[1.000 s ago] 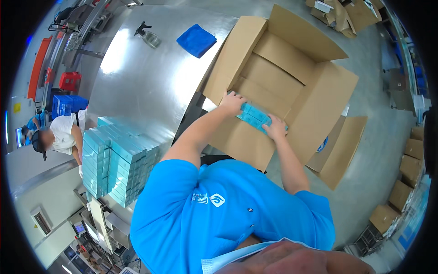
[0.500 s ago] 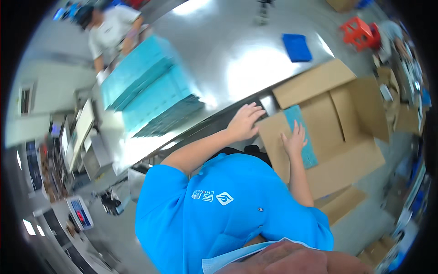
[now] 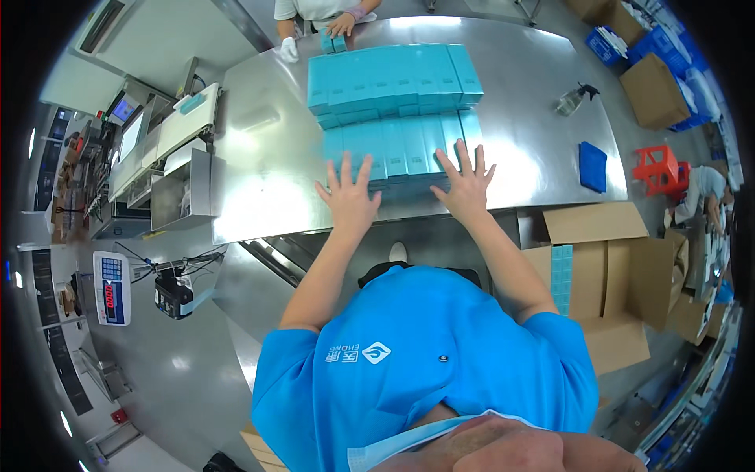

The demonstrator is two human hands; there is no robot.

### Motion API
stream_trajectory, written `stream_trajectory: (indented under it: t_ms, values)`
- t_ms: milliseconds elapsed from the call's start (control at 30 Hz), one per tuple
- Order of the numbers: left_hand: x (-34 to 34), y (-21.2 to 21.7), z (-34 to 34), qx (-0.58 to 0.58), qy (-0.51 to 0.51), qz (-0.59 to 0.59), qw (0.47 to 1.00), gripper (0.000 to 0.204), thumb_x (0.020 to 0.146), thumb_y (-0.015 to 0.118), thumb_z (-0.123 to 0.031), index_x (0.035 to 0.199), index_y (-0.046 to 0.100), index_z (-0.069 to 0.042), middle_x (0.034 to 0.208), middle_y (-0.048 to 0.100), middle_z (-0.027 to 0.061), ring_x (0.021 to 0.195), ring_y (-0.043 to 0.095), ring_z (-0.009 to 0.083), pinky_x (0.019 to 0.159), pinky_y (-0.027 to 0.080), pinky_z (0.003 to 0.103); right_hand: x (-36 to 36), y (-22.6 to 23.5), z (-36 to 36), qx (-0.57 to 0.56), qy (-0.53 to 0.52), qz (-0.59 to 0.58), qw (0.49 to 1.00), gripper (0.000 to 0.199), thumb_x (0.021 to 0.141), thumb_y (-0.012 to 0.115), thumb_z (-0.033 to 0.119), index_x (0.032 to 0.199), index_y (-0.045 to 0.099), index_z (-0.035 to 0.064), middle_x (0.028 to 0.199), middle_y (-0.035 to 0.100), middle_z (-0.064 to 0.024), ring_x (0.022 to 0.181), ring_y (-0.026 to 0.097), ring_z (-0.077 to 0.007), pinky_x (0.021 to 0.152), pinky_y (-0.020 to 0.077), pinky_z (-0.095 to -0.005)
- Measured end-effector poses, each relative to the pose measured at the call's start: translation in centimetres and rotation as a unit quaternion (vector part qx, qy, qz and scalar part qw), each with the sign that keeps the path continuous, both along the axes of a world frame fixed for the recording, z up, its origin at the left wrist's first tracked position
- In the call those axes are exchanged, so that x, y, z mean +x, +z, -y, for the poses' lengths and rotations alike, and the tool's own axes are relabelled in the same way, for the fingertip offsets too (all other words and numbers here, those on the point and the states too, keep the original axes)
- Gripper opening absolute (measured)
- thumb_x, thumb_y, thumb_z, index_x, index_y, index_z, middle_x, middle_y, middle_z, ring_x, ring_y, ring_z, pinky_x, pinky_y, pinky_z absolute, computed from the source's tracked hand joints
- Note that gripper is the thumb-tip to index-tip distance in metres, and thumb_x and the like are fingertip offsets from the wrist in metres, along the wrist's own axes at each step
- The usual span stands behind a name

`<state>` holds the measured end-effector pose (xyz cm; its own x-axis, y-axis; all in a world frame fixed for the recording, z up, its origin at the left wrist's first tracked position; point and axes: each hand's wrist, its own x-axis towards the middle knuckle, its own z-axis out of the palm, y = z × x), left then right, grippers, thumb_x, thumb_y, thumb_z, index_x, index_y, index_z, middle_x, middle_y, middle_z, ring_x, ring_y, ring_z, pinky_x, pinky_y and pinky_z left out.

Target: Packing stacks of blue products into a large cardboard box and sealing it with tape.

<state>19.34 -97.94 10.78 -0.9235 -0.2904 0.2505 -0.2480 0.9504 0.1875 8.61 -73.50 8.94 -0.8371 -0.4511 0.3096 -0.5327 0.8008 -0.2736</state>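
Right now, from the head camera, both of your arms reach away from you over the near edge of the steel table (image 3: 259, 181). Your left hand (image 3: 348, 198) lies flat with its fingers spread wide, palm down on the near left end of the low row of teal boxes (image 3: 397, 153); it grips nothing. Your right hand (image 3: 465, 187) is spread the same way, fingers fanned, resting on the near right end of that same row, and it too holds nothing. The two hands are apart from each other, with the middle boxes of the row between them. Just beyond this row, farther from you, stands a taller stack of teal boxes (image 3: 393, 79), touching the low row. At the far edge of the table another person's hands (image 3: 334, 27) rest by the end of that stack, one of them in a white glove. To the right on the table lie a folded blue cloth (image 3: 593, 167) and, farther off, a clear spray bottle (image 3: 572, 98). Near you on the right, below the table edge, an open cardboard carton (image 3: 613, 275) stands on the floor with a few teal boxes set upright against its left wall. To the left sits a weighing scale (image 3: 112, 287) with a lit display.
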Motion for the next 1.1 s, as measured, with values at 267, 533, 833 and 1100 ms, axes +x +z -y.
stream_trajectory:
  t_ms: [267,533,833,1100]
  values:
    - [-0.8,-2.0,0.0,0.012,-0.004,-0.047,0.999,0.091,0.072,0.092,-0.027,0.153,0.052,-0.036,0.165,0.041,0.0076,0.152,0.032,0.0438,0.103,0.035,0.077,0.4,-1.0,2.5,-0.018,-0.036,-0.053,0.998,0.086,0.066,0.097,0.027,0.142,0.062,0.0440,0.161,0.046,-0.0024,0.150,0.035,-0.0440,0.102,0.0347,-0.0818]
    - [0.9,-1.2,0.4,0.007,-0.002,-0.110,0.994,0.068,0.071,0.087,-0.023,0.134,0.070,-0.036,0.147,0.060,-0.0013,0.140,0.048,0.0344,0.099,0.036,0.063,2.0,0.0,2.1,-0.026,-0.045,-0.138,0.989,0.071,0.064,0.089,0.021,0.131,0.072,0.0400,0.149,0.058,0.0018,0.142,0.045,-0.0360,0.098,0.0388,-0.0620]
    - [-0.4,10.0,-1.5,0.055,-0.097,-0.081,0.990,0.055,0.066,0.088,-0.026,0.120,0.078,-0.030,0.125,0.071,-0.0067,0.123,0.059,0.0235,0.090,0.036,0.047,2.4,11.5,-3.2,-0.022,-0.046,-0.045,0.998,0.062,0.067,0.085,0.024,0.127,0.073,0.0333,0.136,0.067,0.0036,0.133,0.054,-0.0293,0.103,0.0392,-0.0567]
    - [-7.1,12.2,-18.0,0.061,-0.310,-0.038,0.948,0.053,0.068,0.088,-0.026,0.119,0.077,-0.028,0.124,0.071,-0.0065,0.122,0.059,0.0236,0.090,0.037,0.048,7.7,13.2,-20.3,-0.009,-0.275,0.024,0.961,0.058,0.069,0.083,0.023,0.126,0.075,0.0308,0.134,0.068,0.0038,0.132,0.054,-0.0282,0.106,0.0401,-0.0559]
